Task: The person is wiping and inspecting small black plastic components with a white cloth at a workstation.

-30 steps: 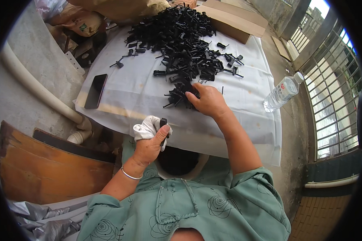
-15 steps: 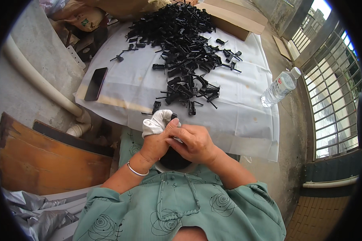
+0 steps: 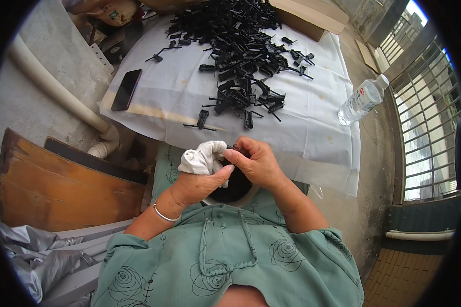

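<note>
My hands are close together above a round, pale-rimmed container (image 3: 252, 196) on my lap, with black contents inside. White cloth (image 3: 202, 157) covers the fingers of my left hand (image 3: 197, 185), which are curled over; anything within them is hidden. To the right of it, my right hand (image 3: 258, 165) has its fingers bent in, with the thumb toward the left hand. Something small and dark shows at the right fingertips, too little of it visible to name. On the table just ahead lie two loose black plastic parts with thin stems, one part (image 3: 203, 119) left of the other (image 3: 248, 120).
A large heap of black parts (image 3: 230, 46) spreads over the white-sheeted table (image 3: 159, 107). A phone (image 3: 127, 90) lies at the left, a water bottle (image 3: 361, 102) stands at the right edge, and a cardboard box (image 3: 312, 18) sits at the back. A wooden board (image 3: 66, 184) leans at lower left.
My right hand has lifted and turned, its fingers now further forward. The hands have parted slightly, showing more of the container. The black piece seen at the left fingertips no longer shows there.
</note>
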### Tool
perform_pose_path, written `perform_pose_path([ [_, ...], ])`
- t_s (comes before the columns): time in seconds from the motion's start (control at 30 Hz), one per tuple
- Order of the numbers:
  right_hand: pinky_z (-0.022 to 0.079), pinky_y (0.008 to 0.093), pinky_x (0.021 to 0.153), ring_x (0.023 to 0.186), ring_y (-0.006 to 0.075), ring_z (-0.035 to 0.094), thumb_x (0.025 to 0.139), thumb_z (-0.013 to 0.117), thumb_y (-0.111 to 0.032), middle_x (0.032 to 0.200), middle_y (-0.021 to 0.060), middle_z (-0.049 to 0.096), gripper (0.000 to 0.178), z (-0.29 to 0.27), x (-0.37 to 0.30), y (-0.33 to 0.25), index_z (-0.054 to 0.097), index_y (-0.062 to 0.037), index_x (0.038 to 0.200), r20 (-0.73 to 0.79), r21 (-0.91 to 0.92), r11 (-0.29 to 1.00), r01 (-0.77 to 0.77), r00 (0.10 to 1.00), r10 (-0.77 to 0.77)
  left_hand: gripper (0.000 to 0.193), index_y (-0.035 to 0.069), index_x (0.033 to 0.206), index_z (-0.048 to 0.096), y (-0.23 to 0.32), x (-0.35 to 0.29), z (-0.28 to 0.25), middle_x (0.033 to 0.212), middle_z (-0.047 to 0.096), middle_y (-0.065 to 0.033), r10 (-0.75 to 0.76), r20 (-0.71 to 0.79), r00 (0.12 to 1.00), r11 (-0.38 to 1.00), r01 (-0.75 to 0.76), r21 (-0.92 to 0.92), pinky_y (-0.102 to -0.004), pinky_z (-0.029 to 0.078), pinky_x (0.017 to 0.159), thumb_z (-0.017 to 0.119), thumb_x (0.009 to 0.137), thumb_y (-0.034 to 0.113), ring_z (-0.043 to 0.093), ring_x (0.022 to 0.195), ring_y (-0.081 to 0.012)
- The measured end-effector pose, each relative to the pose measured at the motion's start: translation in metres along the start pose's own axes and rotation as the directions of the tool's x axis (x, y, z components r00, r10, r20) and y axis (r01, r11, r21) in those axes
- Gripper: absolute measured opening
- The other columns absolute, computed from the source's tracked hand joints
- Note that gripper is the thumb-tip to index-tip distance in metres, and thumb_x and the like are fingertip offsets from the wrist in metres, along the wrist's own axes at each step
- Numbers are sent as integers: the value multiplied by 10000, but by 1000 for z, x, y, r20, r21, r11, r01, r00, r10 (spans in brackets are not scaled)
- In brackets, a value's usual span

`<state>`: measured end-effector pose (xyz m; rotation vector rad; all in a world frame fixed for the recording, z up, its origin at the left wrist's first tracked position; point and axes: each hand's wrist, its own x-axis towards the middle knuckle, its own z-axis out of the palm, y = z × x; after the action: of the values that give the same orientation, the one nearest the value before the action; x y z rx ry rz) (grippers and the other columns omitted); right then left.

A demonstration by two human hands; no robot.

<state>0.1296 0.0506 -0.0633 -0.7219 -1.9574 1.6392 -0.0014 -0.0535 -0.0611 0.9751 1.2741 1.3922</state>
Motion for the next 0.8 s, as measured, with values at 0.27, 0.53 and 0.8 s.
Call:
perform_pose_path([
  [0.27, 397, 271, 545, 582, 125, 441, 904, 540, -203, 630, 47, 504, 240, 0, -12, -6, 535, -4, 771, -11, -128, 968, 215, 976, -218, 296, -26, 1114, 475, 5, -2, -4, 903, 579, -57, 1, -62, 998, 996, -7, -87, -185, 470, 524, 568, 834, 1, 569, 617, -74],
  [0.53, 408, 374, 554, 572, 322, 479, 914, 480, -186, 652, 177, 520, 267, -2, -10, -12, 508, 17, 744, 130, -194, 961, 195, 977, -172, 264, -29, 1081, 519, 4, -3, 7, 883, 595, -59, 107, -120, 987, 990, -95, 106, -199, 483, 538, 570, 822, -15, 578, 621, -76],
  [0.8, 396, 299, 558, 591, 137, 430, 937, 457, -189, 658, 98, 526, 290, 10, -11, 4, 517, 22, 747, 67, -152, 986, 64, 996, -54, 257, -21, 1070, 533, -8, 0, 6, 877, 587, -54, 453, -34, 891, 710, -337, 618, -205, 469, 559, 556, 814, -25, 546, 678, -60],
])
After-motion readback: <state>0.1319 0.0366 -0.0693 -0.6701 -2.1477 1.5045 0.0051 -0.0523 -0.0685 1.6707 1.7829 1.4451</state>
